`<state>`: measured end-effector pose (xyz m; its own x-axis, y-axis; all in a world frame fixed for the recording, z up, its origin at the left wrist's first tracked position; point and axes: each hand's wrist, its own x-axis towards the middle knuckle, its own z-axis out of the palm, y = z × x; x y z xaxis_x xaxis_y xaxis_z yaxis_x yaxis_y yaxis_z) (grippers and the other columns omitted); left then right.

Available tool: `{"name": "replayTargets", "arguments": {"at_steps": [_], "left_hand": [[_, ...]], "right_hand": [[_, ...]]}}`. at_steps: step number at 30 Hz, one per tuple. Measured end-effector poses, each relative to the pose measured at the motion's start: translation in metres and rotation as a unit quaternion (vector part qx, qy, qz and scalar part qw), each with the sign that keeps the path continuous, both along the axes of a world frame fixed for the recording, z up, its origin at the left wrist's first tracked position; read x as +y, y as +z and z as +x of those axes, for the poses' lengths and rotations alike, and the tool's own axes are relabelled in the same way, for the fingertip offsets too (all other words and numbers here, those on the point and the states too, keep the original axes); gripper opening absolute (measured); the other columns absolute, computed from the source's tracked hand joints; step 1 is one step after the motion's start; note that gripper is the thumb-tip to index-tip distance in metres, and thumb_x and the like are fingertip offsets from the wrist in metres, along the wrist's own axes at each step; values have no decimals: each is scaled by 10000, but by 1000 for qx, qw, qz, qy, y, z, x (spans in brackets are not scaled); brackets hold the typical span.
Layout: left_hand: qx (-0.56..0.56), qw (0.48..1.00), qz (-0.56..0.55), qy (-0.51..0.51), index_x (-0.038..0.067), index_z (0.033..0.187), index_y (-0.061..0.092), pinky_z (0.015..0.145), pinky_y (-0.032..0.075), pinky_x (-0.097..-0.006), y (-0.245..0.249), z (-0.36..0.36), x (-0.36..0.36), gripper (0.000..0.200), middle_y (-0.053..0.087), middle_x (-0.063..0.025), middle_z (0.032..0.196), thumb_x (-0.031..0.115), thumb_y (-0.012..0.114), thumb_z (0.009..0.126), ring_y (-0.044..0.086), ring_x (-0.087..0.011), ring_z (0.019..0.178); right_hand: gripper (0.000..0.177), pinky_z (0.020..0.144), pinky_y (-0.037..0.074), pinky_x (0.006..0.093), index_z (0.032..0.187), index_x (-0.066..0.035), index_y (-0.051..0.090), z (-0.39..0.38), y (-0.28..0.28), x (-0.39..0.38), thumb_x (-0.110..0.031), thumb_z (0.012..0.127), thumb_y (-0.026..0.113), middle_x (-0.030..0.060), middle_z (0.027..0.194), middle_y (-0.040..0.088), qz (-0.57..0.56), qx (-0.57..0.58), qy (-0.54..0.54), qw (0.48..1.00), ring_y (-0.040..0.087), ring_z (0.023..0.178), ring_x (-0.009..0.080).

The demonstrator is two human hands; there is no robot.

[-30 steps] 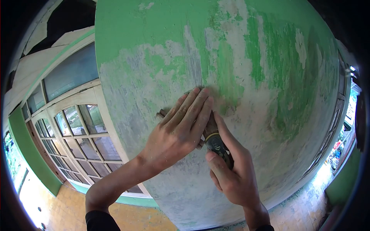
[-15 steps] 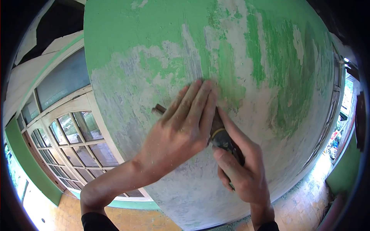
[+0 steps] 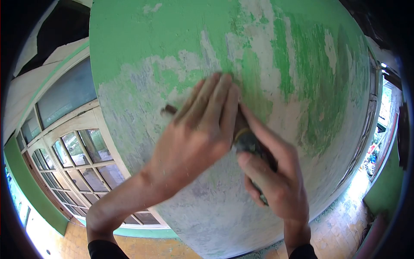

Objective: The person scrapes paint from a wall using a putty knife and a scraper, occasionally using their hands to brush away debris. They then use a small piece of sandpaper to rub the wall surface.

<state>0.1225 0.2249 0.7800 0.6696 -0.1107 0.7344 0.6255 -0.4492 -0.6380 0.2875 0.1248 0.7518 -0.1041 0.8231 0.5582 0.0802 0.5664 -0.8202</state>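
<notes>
My right hand is wrapped round the dark handle of a scraper, its index finger stretched along the tool. Over the scraper's head, my left hand lies flat with straight fingers close together, pressing towards the wall. Most of the head is hidden under that hand; a brown bit sticks out to its left. Blurred fingertips reach the border between green paint and bare grey plaster. The left thumb is out of sight.
At the left stands a white-framed glazed door beneath a window pane. Below, the tiled floor is yellowish, with paint flakes scattered at the wall's foot. A bright opening lies at the far right.
Both hands and the scraper have slid upward along the wall, slightly to the left at the fingertips. The whole view has shifted a little. Both hands keep the same placement on the tool.
</notes>
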Motion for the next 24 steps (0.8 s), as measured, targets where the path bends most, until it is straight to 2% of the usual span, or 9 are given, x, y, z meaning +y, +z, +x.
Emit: {"name": "replayTargets", "arguments": {"at_steps": [5, 6, 9, 17, 19, 23, 24], "left_hand": [[-5, 1000, -24, -3, -98, 1362, 572, 1092, 532, -496, -13, 2, -5, 564, 583, -280, 1407, -12, 705, 820, 581, -418, 1320], [-5, 1000, -31, -3, -98, 1362, 572, 1092, 532, -496, -11, 2, -7, 564, 583, -280, 1407, -12, 705, 820, 581, -418, 1320], [-7, 999, -28, -14, -104, 1356, 572, 1110, 514, -501, -3, 2, -9, 581, 576, -286, 1411, -25, 700, 795, 572, -420, 1331], [-14, 1000, 16, 4, -101, 1346, 574, 1114, 513, -480, -2, 3, 3, 566, 582, -268, 1407, 8, 689, 803, 587, -405, 1318], [-3, 1000, 4, 2, -99, 1352, 573, 1112, 515, -478, -6, 0, -3, 566, 578, -268, 1414, -2, 691, 806, 582, -402, 1326], [-3, 1000, -9, -10, -92, 1360, 574, 1103, 524, -475, 9, 0, -6, 570, 573, -266, 1424, -13, 700, 810, 574, -403, 1335], [-1, 1000, -12, -11, -92, 1360, 574, 1103, 524, -475, 4, 0, -5, 570, 573, -266, 1424, -13, 700, 810, 574, -403, 1335]], "right_hand": [[658, 602, 453, 269, 1576, 77, 311, 6, -9, -6, -47, 973, 545, 88, 905, 615, 1, -14, -11, 1000, 521, 660, 84], [695, 404, 343, 232, 1576, 38, 357, -2, -5, -1, -106, 930, 571, 9, 738, 556, 14, 38, -12, 999, 461, 471, 58], [692, 404, 340, 231, 1570, 41, 366, -5, -18, 10, -114, 929, 575, 9, 743, 556, 50, 20, -52, 997, 452, 469, 55], [682, 391, 331, 235, 1562, 53, 372, -7, -4, 5, -106, 929, 571, 7, 753, 542, 46, 51, -23, 997, 446, 465, 54], [679, 387, 327, 235, 1555, 60, 383, -8, -17, 3, -100, 923, 573, 12, 754, 545, 45, 47, -32, 997, 441, 457, 55], [683, 387, 329, 234, 1553, 63, 384, -5, -6, 5, -89, 915, 576, 17, 766, 550, 47, 50, -29, 997, 430, 445, 58], [659, 477, 386, 251, 1555, 78, 360, -4, -11, 10, -61, 943, 560, 51, 839, 594, 58, 19, -36, 998, 468, 530, 63]]}}
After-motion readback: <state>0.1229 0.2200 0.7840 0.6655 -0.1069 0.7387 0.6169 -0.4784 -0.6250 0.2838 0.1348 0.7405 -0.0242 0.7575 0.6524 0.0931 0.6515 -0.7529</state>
